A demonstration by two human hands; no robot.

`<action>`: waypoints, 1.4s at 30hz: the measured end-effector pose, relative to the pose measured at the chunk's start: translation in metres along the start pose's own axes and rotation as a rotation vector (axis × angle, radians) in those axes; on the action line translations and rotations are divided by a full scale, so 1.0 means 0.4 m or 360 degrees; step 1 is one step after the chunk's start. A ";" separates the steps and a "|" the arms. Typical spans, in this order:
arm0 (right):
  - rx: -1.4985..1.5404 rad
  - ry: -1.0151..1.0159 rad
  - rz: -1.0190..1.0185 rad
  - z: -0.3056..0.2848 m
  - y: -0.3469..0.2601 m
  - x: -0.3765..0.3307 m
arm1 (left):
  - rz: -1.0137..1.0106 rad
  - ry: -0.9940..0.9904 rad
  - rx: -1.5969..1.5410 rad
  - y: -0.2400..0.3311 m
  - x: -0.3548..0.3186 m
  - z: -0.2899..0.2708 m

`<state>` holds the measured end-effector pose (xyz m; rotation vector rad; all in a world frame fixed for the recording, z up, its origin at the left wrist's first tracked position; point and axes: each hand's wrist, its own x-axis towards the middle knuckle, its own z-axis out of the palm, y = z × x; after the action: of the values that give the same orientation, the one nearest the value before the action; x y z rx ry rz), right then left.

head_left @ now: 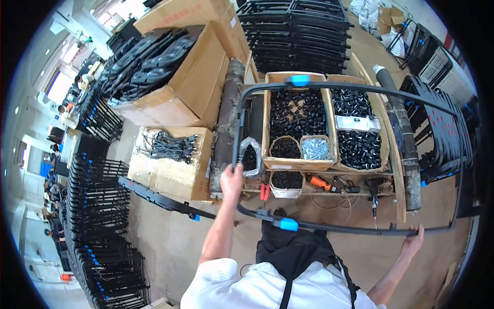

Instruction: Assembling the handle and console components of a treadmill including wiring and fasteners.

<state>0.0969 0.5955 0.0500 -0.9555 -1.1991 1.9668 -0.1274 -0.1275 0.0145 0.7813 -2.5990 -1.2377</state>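
A large black tubular frame (350, 228) with rounded corners spans the space in front of me, held roughly level above the workbench. Blue clips sit on its far bar and its near bar. My left hand (232, 181) is wrapped round its left side bar. Near the right corner, my right hand (411, 242) grips the near bar from below. Through the frame I see a cardboard box of small black parts (296, 110), and a second box of black pieces (359, 149) beside it. A small tub of silver screws (315, 149) stands inside the first box.
An orange-and-black power tool (320, 182), a black drill (373, 193) and red-handled pliers (264, 191) lie along the bench's near edge. Cables (172, 146) rest on a carton at left. Stacked black frames (296, 36) stand behind; racked frames (100, 216) line the left.
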 end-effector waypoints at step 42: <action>-0.2629 -0.0665 -0.0124 0.058 0.213 0.061 | 0.0692 -0.1418 -0.0354 0.674 -0.263 0.722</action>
<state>0.0523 0.5721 -0.0264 -1.0769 -3.1087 0.7307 -0.2446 0.2634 0.0413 -0.4922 -2.8762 -1.9655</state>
